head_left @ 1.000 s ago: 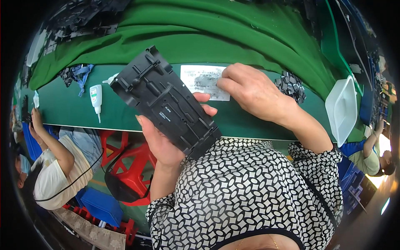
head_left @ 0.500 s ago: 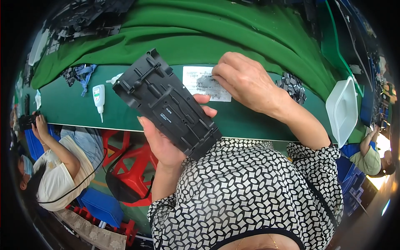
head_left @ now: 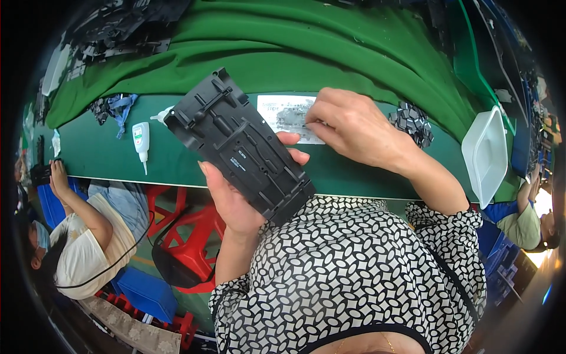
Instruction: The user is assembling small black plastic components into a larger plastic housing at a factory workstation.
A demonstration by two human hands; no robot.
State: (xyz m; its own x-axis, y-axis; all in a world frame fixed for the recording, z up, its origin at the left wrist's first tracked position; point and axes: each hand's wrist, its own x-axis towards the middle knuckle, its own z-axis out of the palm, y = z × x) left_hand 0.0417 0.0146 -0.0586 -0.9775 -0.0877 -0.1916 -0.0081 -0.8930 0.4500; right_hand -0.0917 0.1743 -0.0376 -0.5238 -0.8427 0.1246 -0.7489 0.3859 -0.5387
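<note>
My left hand (head_left: 233,200) grips a long black moulded plastic part (head_left: 242,147) from below, thumb on one long edge and fingertips on the other. The part is tilted, its ribbed and channelled face towards me. Beyond it on the table lies a white printed paper (head_left: 295,112) with a grey smeared patch. My right hand (head_left: 354,127) hovers at the paper's right side with thumb and fingers pinched together. Whatever those fingertips hold, if anything, is too small or hidden to make out. A pile of small black pieces (head_left: 413,123) is right of that hand.
A white glue bottle (head_left: 141,141) lies left on the green table (head_left: 365,177), with a blue-and-black bundle (head_left: 115,109) behind it. A white plastic tray (head_left: 486,156) stands at the right edge. Green cloth (head_left: 283,47) is bunched along the back. A co-worker (head_left: 88,236) sits left.
My right hand has shifted slightly right and nearer to me over the paper, still pinched. The black part in my left hand has barely moved.
</note>
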